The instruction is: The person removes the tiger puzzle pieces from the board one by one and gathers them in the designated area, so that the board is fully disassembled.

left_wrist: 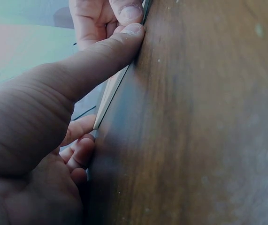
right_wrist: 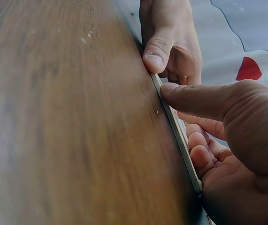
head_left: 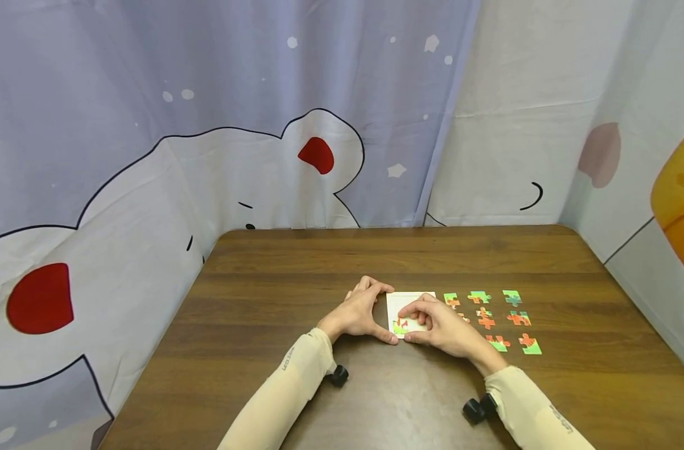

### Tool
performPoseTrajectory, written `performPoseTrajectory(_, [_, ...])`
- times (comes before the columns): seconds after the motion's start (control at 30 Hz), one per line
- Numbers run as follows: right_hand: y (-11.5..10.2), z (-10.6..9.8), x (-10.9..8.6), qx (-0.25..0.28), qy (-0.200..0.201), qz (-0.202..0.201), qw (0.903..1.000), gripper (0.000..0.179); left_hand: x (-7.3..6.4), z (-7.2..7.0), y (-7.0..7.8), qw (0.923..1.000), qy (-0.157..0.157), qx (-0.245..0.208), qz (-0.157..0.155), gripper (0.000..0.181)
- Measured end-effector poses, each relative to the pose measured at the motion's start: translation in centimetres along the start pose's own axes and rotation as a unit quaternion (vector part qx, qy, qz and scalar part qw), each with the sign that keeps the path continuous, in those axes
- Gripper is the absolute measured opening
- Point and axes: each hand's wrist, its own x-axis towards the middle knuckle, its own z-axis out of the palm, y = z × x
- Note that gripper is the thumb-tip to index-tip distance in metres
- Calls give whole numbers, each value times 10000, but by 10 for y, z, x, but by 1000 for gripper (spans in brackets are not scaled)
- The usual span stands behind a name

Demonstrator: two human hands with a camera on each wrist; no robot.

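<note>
A small white puzzle tray (head_left: 396,304) lies flat on the table, with a green and red jigsaw piece (head_left: 398,328) in its near left corner. My left hand (head_left: 360,312) holds the tray's left side, thumb at the front corner and index finger at the far corner. Over the tray reaches my right hand (head_left: 445,326), its index fingertip on the piece and its thumb against the front edge. In the right wrist view the tray's edge (right_wrist: 183,145) runs beneath the thumb, while the other fingers bend above it. Both thumbs are close together at the front edge.
Several loose jigsaw pieces (head_left: 486,320) in green, red and blue lie spread in rough columns right of the tray, some partly behind my right hand. The brown wooden table (head_left: 263,294) ends at a patterned curtain (head_left: 235,175) at the back and sides.
</note>
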Motion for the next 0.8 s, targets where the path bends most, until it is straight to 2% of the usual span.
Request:
performPoseTrajectory(0.37, [-2,1,0,326,3,100,9994,44,1,0,-2,10000,-5,-14,0,110])
performPoseTrajectory(0.8, [-1,1,0,280,34,213,9994,42,1,1,-2,10000,-2,38,44,111])
